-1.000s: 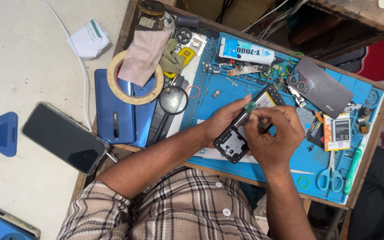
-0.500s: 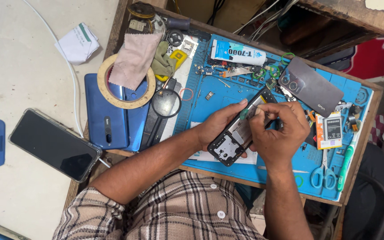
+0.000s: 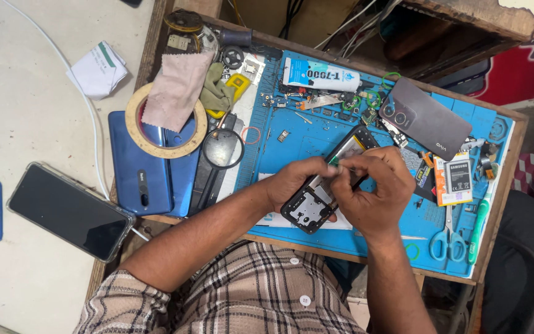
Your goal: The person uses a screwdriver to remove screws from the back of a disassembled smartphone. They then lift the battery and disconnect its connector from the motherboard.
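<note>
Shifted a little against the half-second-earlier view: opened phone (image 3: pixel 326 185) tilted slightly more upright, both hands drawn closer together over its middle.

Nearest, checked shirt sleeves (image 3: pixel 217 291) and both forearms reaching in over the bench (image 3: pixel 502 204) edge. Left hand (image 3: pixel 295 182) curled around the near side of the opened phone, fingers closed on its frame, seemingly to steady it at an angle above the blue work mat (image 3: pixel 316 133). Right hand (image 3: pixel 372 192) bunched over the phone's middle, fingertips pinched shut on something small and thin at the exposed insides; too small to tell what. Phone held off the mat, between the two hands, bared inside turned up toward the head camera, likely for a clear look.

Just beyond, scissors (image 3: pixel 443 238) and a battery (image 3: pixel 455 179) on the right, within easy reach. Left of the mat, magnifying glass (image 3: pixel 222 148), blue phone (image 3: pixel 146 167) under a tape roll (image 3: pixel 165 120) and a cloth (image 3: pixel 177 89). Farther left, black phone (image 3: pixel 69 210) lying face up. At the far edge, white glue tube (image 3: pixel 319 75) and dark back cover (image 3: pixel 428 117), set clear of the working spot.
</note>
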